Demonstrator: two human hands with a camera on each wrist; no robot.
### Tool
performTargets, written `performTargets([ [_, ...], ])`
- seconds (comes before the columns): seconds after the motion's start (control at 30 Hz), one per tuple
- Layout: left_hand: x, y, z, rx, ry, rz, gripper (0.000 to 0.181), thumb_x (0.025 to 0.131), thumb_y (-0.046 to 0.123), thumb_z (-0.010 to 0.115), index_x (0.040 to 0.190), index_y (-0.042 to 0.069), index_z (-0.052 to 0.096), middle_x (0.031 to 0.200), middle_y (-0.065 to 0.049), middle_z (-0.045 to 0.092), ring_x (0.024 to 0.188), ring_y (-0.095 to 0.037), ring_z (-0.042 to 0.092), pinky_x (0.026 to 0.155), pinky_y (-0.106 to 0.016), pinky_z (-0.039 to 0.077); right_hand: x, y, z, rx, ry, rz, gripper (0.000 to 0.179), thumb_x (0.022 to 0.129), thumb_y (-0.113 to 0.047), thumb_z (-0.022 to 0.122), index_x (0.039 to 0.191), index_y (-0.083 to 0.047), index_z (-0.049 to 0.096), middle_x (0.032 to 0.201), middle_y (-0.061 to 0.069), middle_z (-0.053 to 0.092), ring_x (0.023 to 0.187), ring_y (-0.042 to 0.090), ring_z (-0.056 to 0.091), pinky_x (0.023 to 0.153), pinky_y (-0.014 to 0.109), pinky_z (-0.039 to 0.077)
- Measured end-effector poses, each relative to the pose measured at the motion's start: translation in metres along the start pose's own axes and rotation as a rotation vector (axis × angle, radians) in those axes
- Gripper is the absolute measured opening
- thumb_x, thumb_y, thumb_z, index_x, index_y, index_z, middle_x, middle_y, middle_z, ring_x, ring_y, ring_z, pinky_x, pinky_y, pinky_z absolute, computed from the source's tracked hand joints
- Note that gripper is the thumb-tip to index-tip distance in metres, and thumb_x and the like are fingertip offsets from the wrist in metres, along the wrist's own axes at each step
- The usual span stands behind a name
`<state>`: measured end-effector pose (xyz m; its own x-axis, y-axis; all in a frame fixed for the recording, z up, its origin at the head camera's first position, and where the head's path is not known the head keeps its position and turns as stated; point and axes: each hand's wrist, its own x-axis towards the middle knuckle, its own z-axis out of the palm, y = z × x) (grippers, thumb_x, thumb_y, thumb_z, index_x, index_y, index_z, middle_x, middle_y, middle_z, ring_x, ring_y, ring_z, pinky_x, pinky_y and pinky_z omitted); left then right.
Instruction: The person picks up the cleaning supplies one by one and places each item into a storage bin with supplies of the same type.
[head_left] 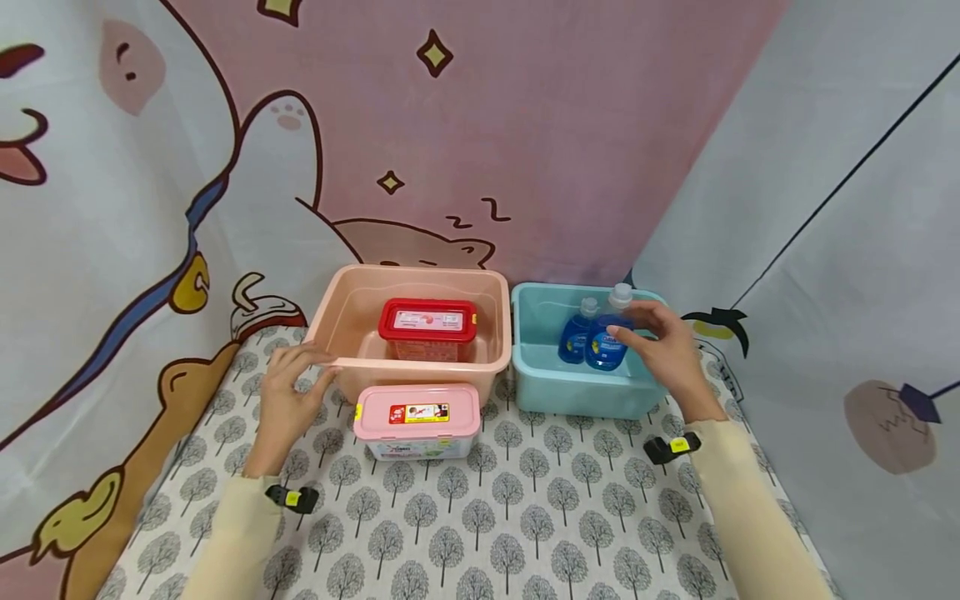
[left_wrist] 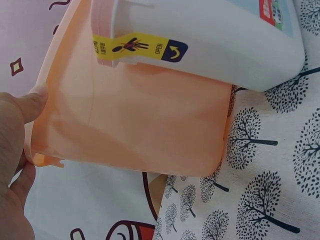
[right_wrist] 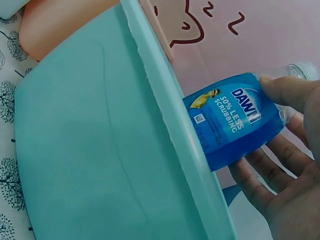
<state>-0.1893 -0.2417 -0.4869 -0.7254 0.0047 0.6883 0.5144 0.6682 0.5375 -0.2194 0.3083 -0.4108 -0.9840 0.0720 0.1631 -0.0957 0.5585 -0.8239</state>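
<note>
My left hand [head_left: 288, 392] grips the rim of the peach plastic bin [left_wrist: 130, 125] at its front left corner, with the thumb on the rim in the left wrist view. Inside that bin stands a tub with a red lid [head_left: 427, 321]. Over the teal bin [head_left: 585, 393], my right hand [head_left: 673, 350] holds a blue Dawn dish soap bottle [right_wrist: 235, 120] with a clear cap, thumb on its upper part and fingers behind. A second blue soap bottle [head_left: 572, 340] stands in the teal bin, just left of the held one.
A white box with a pink lid [head_left: 417, 412] stands in front of the peach bin, close to its front wall. The tree-print tablecloth [head_left: 480, 533] covers the table. A printed cartoon curtain [head_left: 570, 125] hangs close behind both bins.
</note>
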Motion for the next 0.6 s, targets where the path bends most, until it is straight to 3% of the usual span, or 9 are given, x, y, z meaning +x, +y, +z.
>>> performTargets([
  [0.17,0.0,0.001,0.0,-0.005,0.007,0.002,0.021,0.079,0.003,0.086,0.098,0.004,0.078,0.109,-0.02,0.074,0.113,-0.037,0.057,0.101,-0.032,0.037,0.004,0.001,0.002,-0.01,-0.01,0.0,0.054,0.092,-0.047,0.075,0.137,-0.02,0.059,0.135,0.005,0.065,0.12,0.011,0.061,0.096,0.029,0.049],
  [0.3,0.001,0.0,0.001,-0.01,0.019,0.015,0.023,0.077,0.0,0.087,0.097,0.003,0.077,0.107,-0.02,0.074,0.111,-0.038,0.057,0.101,-0.03,0.037,0.007,0.004,0.002,-0.002,-0.014,-0.012,0.05,0.093,-0.046,0.073,0.134,-0.02,0.06,0.129,0.003,0.068,0.114,0.007,0.062,0.094,0.029,0.051],
  [0.5,0.0,-0.001,0.002,-0.013,0.024,0.015,0.023,0.077,-0.001,0.087,0.097,0.003,0.077,0.107,-0.021,0.074,0.112,-0.037,0.056,0.102,-0.028,0.036,0.016,0.005,-0.002,0.26,0.028,-0.025,0.036,0.098,-0.031,0.07,0.127,-0.013,0.06,0.119,-0.002,0.073,0.103,0.004,0.071,0.085,0.02,0.059],
  [0.6,-0.001,-0.002,0.002,-0.012,0.033,0.021,0.023,0.076,-0.003,0.087,0.097,0.003,0.077,0.107,-0.021,0.074,0.111,-0.038,0.057,0.101,-0.029,0.037,0.017,0.003,-0.006,0.307,0.054,-0.009,0.037,0.097,-0.031,0.071,0.127,-0.014,0.06,0.116,-0.007,0.074,0.102,0.004,0.072,0.084,0.019,0.059],
])
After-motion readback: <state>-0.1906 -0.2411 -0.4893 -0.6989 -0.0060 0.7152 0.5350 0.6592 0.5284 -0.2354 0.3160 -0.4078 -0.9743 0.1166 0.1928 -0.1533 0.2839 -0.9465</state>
